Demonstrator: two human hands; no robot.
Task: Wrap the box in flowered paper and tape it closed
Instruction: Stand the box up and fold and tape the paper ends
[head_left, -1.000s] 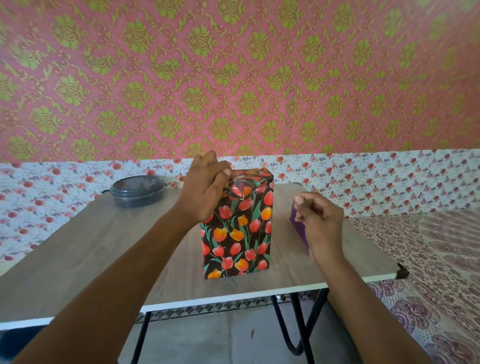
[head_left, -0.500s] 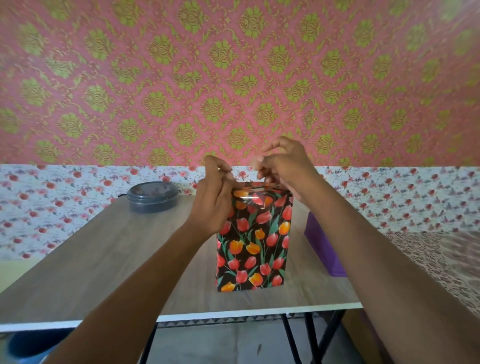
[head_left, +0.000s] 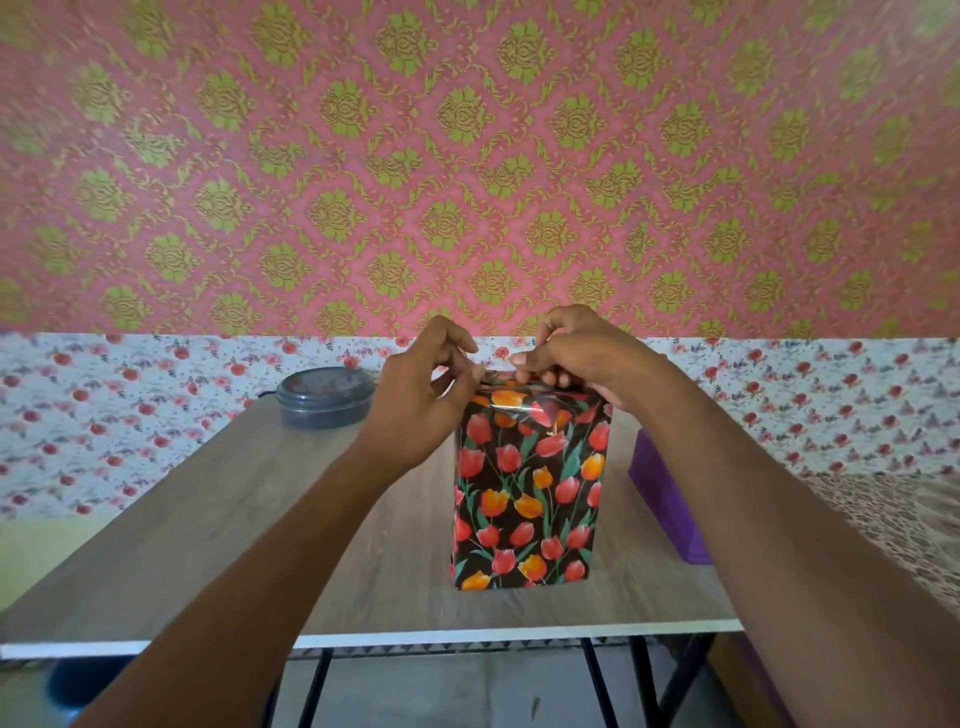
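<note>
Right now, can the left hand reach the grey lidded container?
Probably yes: the grey container sits just left of the left hand with nothing between; the wrapped box is on its other side. Its fingers must first release the box top.

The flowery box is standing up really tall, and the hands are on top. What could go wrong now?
1. The box stands upright on a small base, and the left hand and right hand are both working at its top edge, so a hard push might tip it over.
2. The clear tape at the top fold looks wrinkled. It may stick crooked and let the fold spring open.
</note>
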